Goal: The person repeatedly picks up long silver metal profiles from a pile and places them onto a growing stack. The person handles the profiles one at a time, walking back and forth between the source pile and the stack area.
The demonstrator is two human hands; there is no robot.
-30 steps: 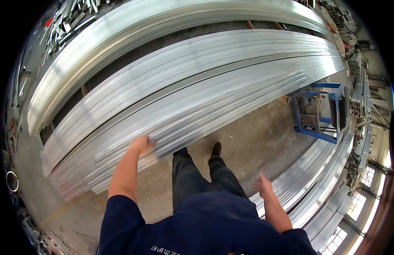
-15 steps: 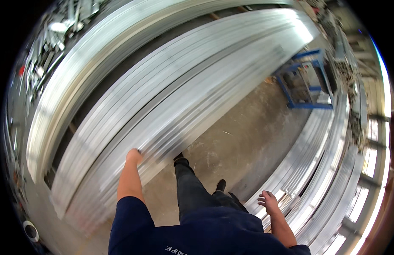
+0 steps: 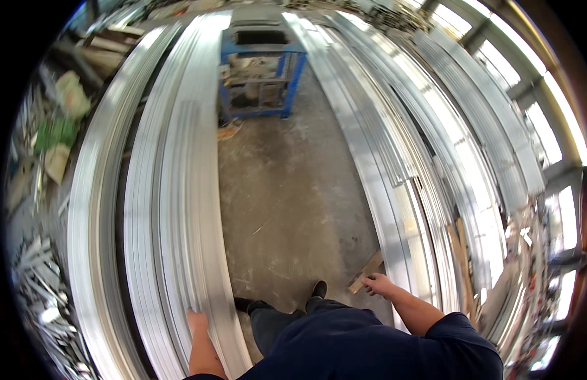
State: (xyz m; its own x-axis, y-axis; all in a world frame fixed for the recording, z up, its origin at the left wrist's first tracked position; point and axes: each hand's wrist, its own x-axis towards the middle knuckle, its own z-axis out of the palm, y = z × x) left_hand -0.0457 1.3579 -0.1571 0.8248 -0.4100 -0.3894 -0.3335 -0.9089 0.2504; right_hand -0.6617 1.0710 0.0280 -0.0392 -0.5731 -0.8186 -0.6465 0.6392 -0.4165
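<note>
Aluminium profiles (image 3: 173, 209), long, silvery, stacked

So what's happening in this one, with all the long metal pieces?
A person stands on a bare concrete floor between two long stacks of silver aluminium profiles. The left hand rests flat on the near end of the left stack of profiles. The right hand is held open and empty beside the right stack of profiles, just above a short wooden block. A blue metal cart stands at the far end of the aisle.
</note>
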